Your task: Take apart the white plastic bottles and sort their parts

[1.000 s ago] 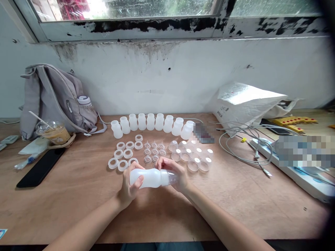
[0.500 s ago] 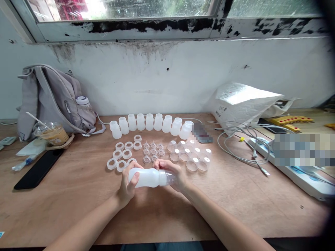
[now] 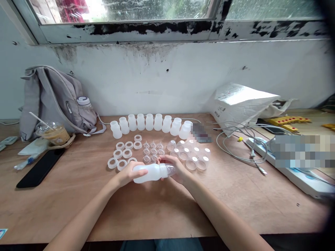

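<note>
Against the scuffed white wall (image 3: 117, 80) stands a grey backpack (image 3: 52, 101).

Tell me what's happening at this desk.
A person holds a frosted white bottle on its side above the table. The left hand grips its base end, and the right hand is around the clear cap at the other end. Beyond them, open bottles stand in a curved row, with white rings, clear teats and clear caps laid out in groups.
</note>
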`<state>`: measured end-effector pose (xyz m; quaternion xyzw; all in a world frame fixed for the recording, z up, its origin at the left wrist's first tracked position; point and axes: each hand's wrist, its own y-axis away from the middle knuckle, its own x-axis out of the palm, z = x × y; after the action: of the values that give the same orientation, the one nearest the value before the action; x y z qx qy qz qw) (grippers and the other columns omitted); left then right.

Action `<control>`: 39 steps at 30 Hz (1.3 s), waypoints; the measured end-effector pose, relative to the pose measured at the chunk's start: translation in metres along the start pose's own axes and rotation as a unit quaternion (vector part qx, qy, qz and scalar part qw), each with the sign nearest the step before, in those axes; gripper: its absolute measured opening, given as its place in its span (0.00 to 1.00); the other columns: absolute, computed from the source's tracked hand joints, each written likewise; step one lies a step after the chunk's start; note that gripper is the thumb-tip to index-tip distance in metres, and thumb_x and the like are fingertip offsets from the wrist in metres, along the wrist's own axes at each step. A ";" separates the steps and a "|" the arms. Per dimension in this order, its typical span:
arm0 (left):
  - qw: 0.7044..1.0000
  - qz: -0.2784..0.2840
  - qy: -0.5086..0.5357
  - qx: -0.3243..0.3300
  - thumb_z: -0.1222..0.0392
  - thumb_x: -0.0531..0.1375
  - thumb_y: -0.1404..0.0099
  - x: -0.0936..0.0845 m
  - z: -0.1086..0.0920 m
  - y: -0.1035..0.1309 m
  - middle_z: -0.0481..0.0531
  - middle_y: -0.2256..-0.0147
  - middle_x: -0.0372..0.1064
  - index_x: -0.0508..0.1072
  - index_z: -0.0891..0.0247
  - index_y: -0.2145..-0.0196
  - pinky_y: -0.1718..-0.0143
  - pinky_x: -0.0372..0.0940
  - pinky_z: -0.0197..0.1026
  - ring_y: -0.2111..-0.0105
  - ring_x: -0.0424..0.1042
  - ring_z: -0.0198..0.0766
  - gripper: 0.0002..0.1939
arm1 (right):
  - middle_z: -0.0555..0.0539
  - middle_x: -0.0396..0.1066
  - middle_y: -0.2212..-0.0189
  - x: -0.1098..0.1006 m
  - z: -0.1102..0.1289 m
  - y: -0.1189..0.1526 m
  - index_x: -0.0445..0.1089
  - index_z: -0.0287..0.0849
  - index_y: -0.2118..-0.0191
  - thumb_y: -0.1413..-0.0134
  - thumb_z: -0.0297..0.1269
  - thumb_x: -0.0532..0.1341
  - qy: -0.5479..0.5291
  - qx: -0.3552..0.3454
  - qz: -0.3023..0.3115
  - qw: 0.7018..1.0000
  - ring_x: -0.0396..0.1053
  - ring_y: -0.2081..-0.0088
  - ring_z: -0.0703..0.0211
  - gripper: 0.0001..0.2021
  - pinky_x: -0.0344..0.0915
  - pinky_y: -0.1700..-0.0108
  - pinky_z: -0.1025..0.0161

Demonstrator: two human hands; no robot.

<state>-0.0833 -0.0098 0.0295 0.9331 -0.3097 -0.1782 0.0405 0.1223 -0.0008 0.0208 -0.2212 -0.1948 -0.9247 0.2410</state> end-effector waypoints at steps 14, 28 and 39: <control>0.939 -0.205 0.256 0.103 0.47 0.52 0.46 -0.024 -0.001 0.004 0.53 0.72 0.68 0.68 0.67 0.64 0.83 0.58 0.32 0.79 0.64 0.32 0.20 | 0.53 0.60 0.82 -0.009 0.005 -0.007 0.65 0.39 0.76 0.51 0.48 0.57 -0.019 -0.073 -0.103 0.992 0.59 0.82 0.68 0.16 0.61 0.80 0.68; 0.817 -0.565 -0.108 -0.020 0.45 0.60 0.52 -0.098 0.068 -0.016 0.57 0.65 0.72 0.70 0.65 0.63 0.66 0.63 0.40 0.66 0.71 0.44 0.23 | 0.58 0.57 0.85 0.000 -0.007 -0.010 0.60 0.42 0.70 0.55 0.41 0.60 0.160 -0.098 -0.157 0.970 0.52 0.88 0.72 0.10 0.48 0.87 0.73; 0.822 -0.537 -0.177 -0.071 0.47 0.60 0.51 -0.108 0.076 -0.021 0.60 0.62 0.71 0.67 0.64 0.60 0.63 0.63 0.45 0.62 0.70 0.50 0.24 | 0.59 0.57 0.85 -0.001 -0.012 -0.013 0.61 0.41 0.69 0.54 0.42 0.59 0.223 -0.086 -0.134 0.962 0.53 0.88 0.72 0.11 0.50 0.87 0.73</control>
<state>-0.1791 0.0741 -0.0124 0.8989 0.2518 -0.3550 -0.0511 0.1124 0.0050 0.0067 -0.0010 -0.0843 -0.9877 0.1320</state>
